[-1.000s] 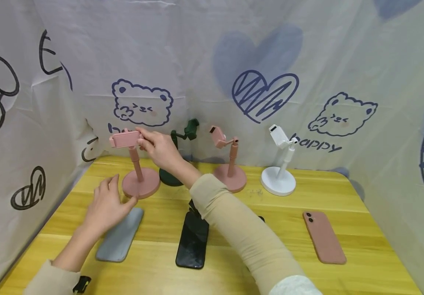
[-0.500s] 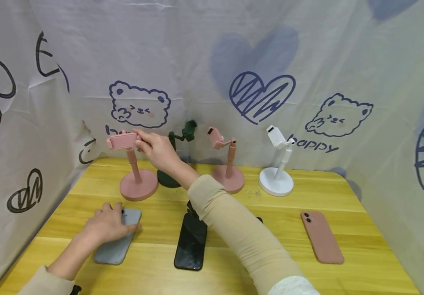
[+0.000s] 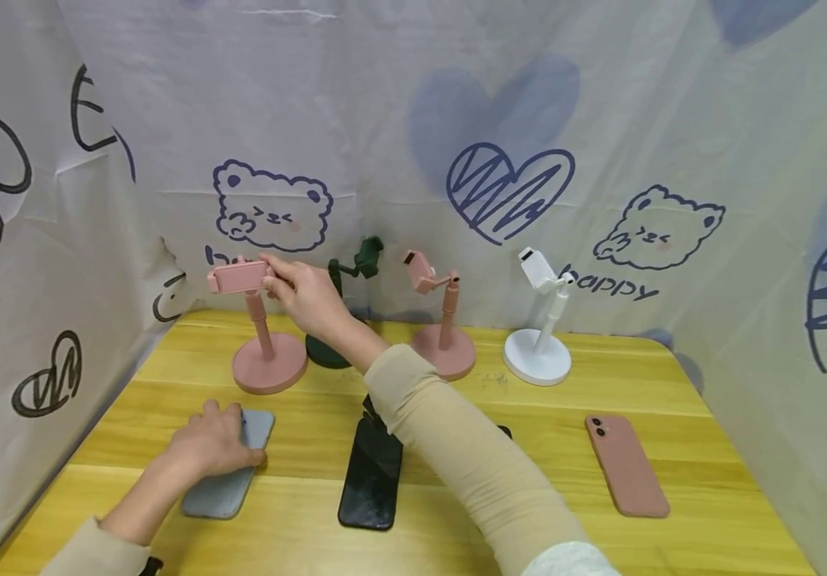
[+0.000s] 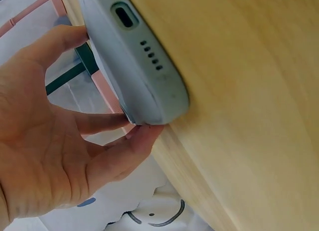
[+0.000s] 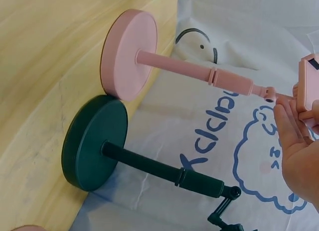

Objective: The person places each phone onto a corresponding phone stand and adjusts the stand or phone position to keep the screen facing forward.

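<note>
My left hand (image 3: 205, 444) lies over a light blue-grey phone (image 3: 222, 494) on the table at the left, thumb on one long edge and fingers on the other. From the left wrist, the phone's end with its charging port (image 4: 124, 16) shows, still close against the wood. My right hand (image 3: 313, 296) pinches the right end of the pink clamp head (image 3: 238, 277) on the leftmost phone stand, whose round base (image 3: 269, 364) stands flat on the table. In the right wrist view, the fingers (image 5: 286, 123) meet the clamp beside the stand's top joint.
A green stand (image 3: 327, 352), a second pink stand (image 3: 445, 352) and a white stand (image 3: 538, 356) line the back. In front lie a black phone (image 3: 372, 476) and a pink phone (image 3: 627, 466). My right sleeve (image 3: 471, 456) covers most of another dark object. A printed cloth (image 3: 399, 120) hangs behind.
The left hand has come down and back from near the pink stand's base, and its thumb and fingers now hold the blue-grey phone. The right hand keeps its hold on the clamp.
</note>
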Available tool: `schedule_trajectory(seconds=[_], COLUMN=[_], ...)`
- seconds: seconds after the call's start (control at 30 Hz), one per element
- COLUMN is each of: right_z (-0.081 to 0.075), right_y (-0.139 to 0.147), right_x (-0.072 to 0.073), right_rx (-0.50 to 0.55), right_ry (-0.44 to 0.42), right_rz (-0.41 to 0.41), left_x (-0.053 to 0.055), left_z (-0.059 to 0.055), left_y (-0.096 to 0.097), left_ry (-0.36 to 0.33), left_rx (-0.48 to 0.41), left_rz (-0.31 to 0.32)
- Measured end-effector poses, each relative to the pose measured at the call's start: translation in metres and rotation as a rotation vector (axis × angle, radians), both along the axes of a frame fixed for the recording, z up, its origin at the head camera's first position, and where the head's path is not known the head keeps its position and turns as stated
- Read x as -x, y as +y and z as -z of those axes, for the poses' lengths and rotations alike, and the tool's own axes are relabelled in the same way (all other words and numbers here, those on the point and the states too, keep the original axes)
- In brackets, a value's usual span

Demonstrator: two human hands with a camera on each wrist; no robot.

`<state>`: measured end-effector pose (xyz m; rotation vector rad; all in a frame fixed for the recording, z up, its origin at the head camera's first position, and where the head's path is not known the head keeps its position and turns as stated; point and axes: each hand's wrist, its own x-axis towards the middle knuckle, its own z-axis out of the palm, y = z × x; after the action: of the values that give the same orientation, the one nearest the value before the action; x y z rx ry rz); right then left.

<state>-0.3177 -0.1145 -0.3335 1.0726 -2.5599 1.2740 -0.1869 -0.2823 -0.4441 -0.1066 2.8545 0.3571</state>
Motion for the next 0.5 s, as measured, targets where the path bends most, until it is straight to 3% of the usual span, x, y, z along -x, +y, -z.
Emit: schedule_trajectory(seconds=[0.13, 0.27, 0.5], right_z=[0.003, 0.006, 0.014], right_y=[-0.001, 0.000, 0.013], right_x=[-0.001, -0.003, -0.005], right_rx=[0.013, 0.054, 0.205], right_ry=[0.008, -0.041, -0.134], right_rz=[0.006, 0.012, -0.030], left_x=[0.000, 0.000, 0.000], left_z=[0.001, 0.001, 0.000], left_y=[-0.003, -0.006, -0.006], left_ry=[0.009, 0.047, 0.197], left_rx=[-0.009, -0.013, -0.071], left_rz=[0.002, -0.006, -0.030])
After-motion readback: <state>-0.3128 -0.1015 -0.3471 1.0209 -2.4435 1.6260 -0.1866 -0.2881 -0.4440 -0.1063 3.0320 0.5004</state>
